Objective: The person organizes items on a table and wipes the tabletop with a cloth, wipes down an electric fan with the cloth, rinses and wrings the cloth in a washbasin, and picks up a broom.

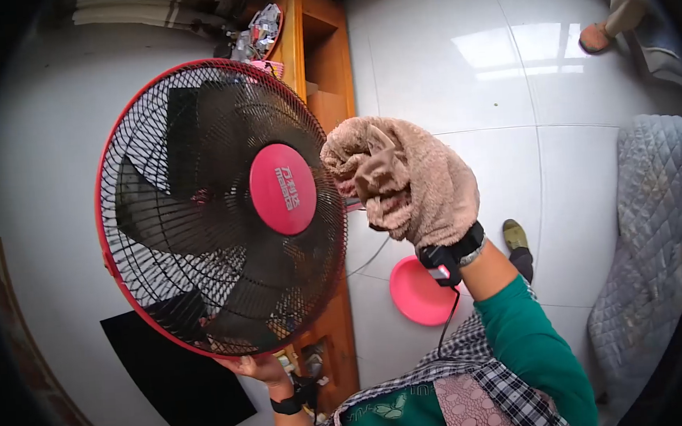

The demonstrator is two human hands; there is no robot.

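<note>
A fan [224,208] with a red rim, black wire guard, dark blades and a pink-red centre cap fills the left half of the view. My left hand [249,367] grips the lower edge of its rim; part of the fingers is behind the guard. A brownish-pink towel [440,172] is bunched over my right hand [422,200] down to the wrist, so the fingers are hidden. The towel meets the right side of the fan's guard, level with the centre cap.
Below the towel, a pink basin [422,290] stands on the tiled floor [459,104]. Behind the fan is a wooden cabinet [342,353], with a tray of small items [261,32] on top. A quilted cover [648,249] hangs at right. Another person's foot [595,38] shows top right.
</note>
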